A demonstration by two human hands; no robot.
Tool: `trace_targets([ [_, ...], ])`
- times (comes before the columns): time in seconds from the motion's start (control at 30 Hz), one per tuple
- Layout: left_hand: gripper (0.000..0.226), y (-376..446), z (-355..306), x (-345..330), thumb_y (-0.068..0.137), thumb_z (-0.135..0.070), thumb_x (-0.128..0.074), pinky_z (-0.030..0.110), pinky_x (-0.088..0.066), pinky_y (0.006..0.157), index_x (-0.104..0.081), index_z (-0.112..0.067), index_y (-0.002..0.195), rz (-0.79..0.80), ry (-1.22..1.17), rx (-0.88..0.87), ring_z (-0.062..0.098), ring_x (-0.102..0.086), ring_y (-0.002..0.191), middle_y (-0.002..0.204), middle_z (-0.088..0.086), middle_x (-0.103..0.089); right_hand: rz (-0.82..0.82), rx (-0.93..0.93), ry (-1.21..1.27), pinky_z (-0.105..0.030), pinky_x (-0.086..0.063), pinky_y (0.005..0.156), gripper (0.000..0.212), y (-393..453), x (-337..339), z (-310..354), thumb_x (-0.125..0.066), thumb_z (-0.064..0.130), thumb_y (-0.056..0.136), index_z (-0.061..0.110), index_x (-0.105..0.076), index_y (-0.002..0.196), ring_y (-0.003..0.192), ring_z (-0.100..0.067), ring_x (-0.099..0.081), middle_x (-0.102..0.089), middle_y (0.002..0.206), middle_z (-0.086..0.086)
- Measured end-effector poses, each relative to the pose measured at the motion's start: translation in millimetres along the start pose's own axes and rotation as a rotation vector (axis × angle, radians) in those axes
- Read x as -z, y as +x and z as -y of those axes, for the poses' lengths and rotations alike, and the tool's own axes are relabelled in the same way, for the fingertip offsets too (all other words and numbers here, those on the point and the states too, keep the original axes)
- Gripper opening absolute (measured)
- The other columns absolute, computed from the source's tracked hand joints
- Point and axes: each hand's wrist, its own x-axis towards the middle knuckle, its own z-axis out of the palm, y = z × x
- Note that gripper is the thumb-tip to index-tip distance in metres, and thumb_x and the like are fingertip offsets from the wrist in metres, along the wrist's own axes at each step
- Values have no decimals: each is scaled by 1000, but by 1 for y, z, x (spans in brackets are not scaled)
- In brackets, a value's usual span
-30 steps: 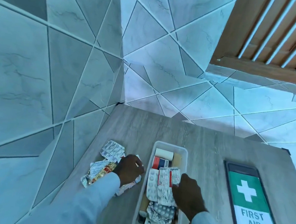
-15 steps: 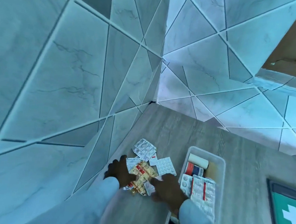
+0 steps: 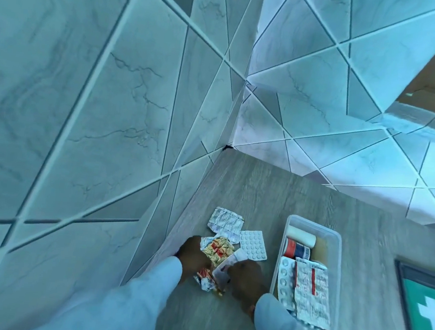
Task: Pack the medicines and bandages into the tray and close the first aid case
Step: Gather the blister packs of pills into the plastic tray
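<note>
Head view: loose medicine strips point(image 3: 218, 252) are being gathered on the desk point(image 3: 261, 190), gripped by left hand point(image 3: 194, 255) and right hand point(image 3: 246, 279). Tray point(image 3: 281, 253) sits just right of the hands; transfer is judged next.

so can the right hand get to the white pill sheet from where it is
Probably yes. The white pill sheet lies flat and uncovered on the table, just ahead of the right hand, though that hand seems busy with another packet.

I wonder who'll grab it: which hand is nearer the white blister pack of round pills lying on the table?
Right. The right hand sits just below the white blister pack, almost touching it; the left hand lies farther left, on the yellow-and-red packet.
</note>
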Motion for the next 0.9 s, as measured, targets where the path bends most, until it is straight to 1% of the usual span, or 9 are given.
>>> trace_targets([
  [0.1, 44, -4, 1, 5, 69, 5, -69, 51, -57, 89, -68, -9, 110, 112, -172, 62, 30, -71, 94, 101, 11, -75, 9, 41, -30, -28, -50, 64, 16, -2, 5, -1, -64, 10, 82, 20, -58, 71, 73, -19, -60, -62, 82, -2],
  [0.17, 42, -10, -3, 11, 73, 9, -65, 54, -56, 89, -66, -7, 111, 160, -248, 70, 35, -71, 96, 102, 16, -74, -29, 67, 66, -36, -56, 60, 6, -3, 8, -2, -67, 9, 76, 14, -64, 78, 70, -22, -65, -68, 83, -7],
  [0.3, 38, -25, -30, 14, 80, 11, -64, 51, -55, 90, -65, -9, 113, 238, -354, 31, 37, -68, 104, 109, 16, -73, -57, 225, 138, -22, -51, 44, 17, -18, 32, 7, -68, 2, 80, 9, -59, 94, 53, -9, -61, -64, 86, -12],
  [0.37, 40, -31, -50, 2, 80, 12, -65, 54, -53, 93, -64, -7, 115, 293, -405, -14, 39, -66, 108, 113, 17, -72, -114, 324, 157, -29, -59, 53, 25, -22, 57, 6, -71, 6, 79, 15, -57, 98, 65, -14, -65, -63, 93, -11],
  [0.47, 42, -37, -77, -35, 80, 12, -67, 55, -51, 97, -63, -5, 118, 350, -402, -52, 37, -65, 111, 116, 16, -71, -237, 392, 78, -43, -61, 65, 31, -24, 104, -9, -73, 15, 78, 27, -54, 99, 76, -20, -67, -61, 95, -6],
  [0.57, 43, -43, -98, -86, 74, 9, -72, 55, -53, 95, -65, -4, 114, 362, -354, -80, 36, -67, 108, 112, 18, -72, -308, 343, -9, -47, -60, 72, 34, -21, 151, -38, -70, 32, 73, 39, -53, 102, 83, -24, -67, -61, 101, 0],
  [0.67, 44, -45, -107, -124, 65, 2, -75, 54, -57, 87, -66, -10, 106, 304, -202, -169, 34, -70, 98, 104, 15, -74, -331, 256, -56, -49, -59, 78, 34, -20, 176, -71, -70, 30, 74, 39, -54, 103, 89, -25, -66, -59, 105, -1],
  [0.8, 58, -46, -109, -143, 71, 0, -67, 39, -60, 78, -56, -17, 126, 202, 56, -242, 27, -68, 96, 112, 8, -67, -305, 228, -184, -43, -54, 91, 35, -33, 176, -85, -68, 27, 81, 25, -58, 115, 99, -22, -63, -61, 114, -3],
  [0.9, 54, -52, -106, -143, 76, 0, -56, 41, -61, 79, -55, -24, 125, 185, 204, -290, 23, -67, 95, 111, 4, -67, -304, 255, -342, -32, -42, 105, 43, -36, 167, -88, -59, 30, 89, 15, -55, 129, 116, -21, -56, -59, 127, -4],
])
